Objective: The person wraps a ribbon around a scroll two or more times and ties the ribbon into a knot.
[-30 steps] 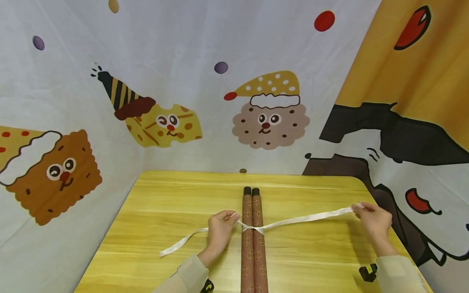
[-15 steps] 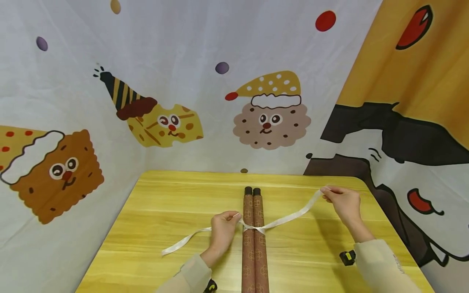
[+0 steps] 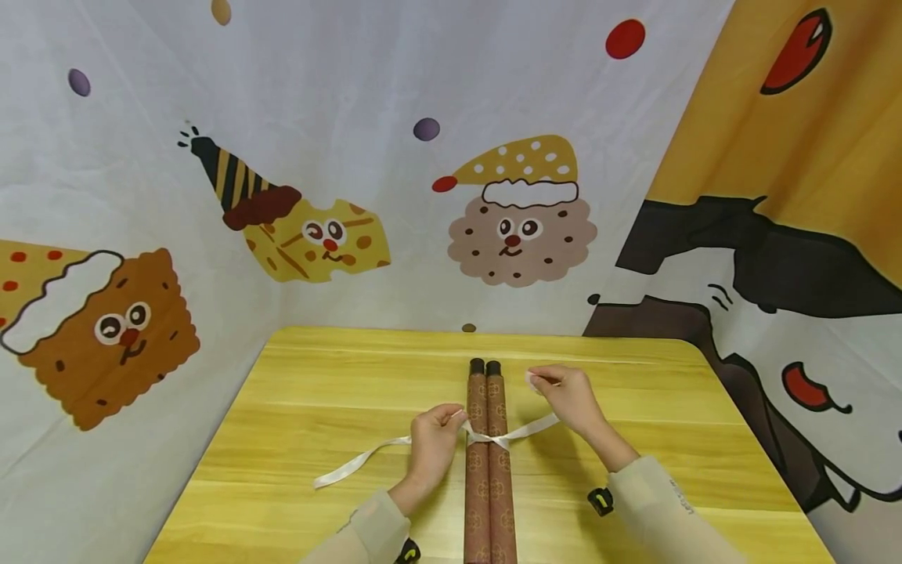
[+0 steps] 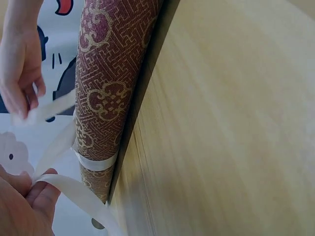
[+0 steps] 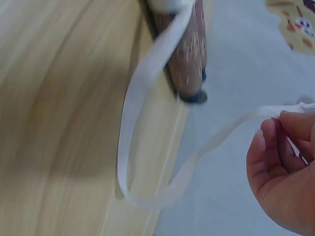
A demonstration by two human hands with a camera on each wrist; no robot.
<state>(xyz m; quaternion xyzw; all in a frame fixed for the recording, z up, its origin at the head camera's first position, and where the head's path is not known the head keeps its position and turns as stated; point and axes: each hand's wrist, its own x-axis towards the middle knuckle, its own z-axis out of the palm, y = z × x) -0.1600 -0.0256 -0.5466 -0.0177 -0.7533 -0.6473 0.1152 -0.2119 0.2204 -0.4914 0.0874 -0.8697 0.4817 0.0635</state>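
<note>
Two reddish-brown patterned scroll rolls (image 3: pixel 488 493) with black end knobs lie side by side on the table, pointing away from me. A white ribbon (image 3: pixel 489 439) wraps them and crosses on top. Just left of the rolls my left hand (image 3: pixel 431 448) pinches one length of the ribbon between thumb and fingers, and its loose tail trails over the table to the left. To the right of the rolls, raised, my right hand (image 3: pixel 572 399) pinches the other length near its end. In the right wrist view that ribbon (image 5: pixel 129 132) hangs in a slack loop.
The wooden table (image 3: pixel 310 392) has a light yellow grain. Behind it hangs a white curtain (image 3: pixel 409 313) printed with cartoon figures. Dark wrist devices (image 3: pixel 601 501) show under both sleeves.
My right hand has moved left from the table's right side to near the rolls, and its length of ribbon has gone from taut to slack. My left hand has stayed almost still.
</note>
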